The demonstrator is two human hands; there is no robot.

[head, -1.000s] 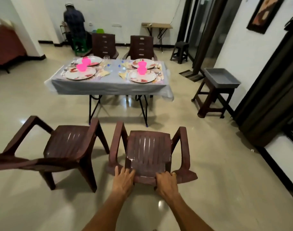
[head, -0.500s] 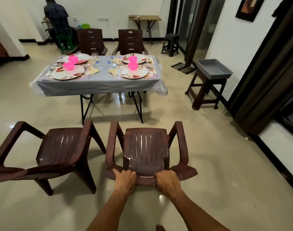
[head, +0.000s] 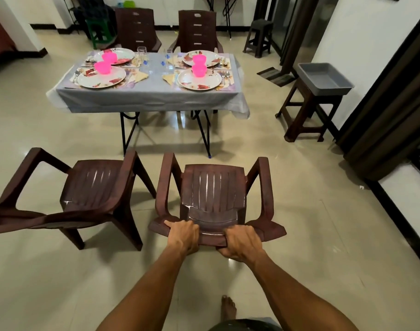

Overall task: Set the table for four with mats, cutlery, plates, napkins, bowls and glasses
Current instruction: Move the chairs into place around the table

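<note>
My left hand [head: 183, 236] and my right hand [head: 242, 242] both grip the top of the backrest of a brown plastic armchair [head: 215, 194], which faces the table. The table [head: 146, 94], under a grey cloth, stands further ahead. On it lie several patterned mats, each with a white flowered plate [head: 101, 78] and a pink bowl [head: 102, 67]. Folded napkins [head: 140, 76], cutlery [head: 224, 75] and clear glasses [head: 141, 53] lie between the settings.
A second brown armchair [head: 84, 194] stands close on the left. Two more chairs [head: 136, 29] are at the table's far side. A grey tub [head: 324, 78] rests on a wooden stool at the right, near dark curtains. A small stool [head: 260, 37] stands far right.
The chair and I have moved forward, so the table is nearer. My hands' fingers have curled further over the backrest's top. The view has tilted down.
</note>
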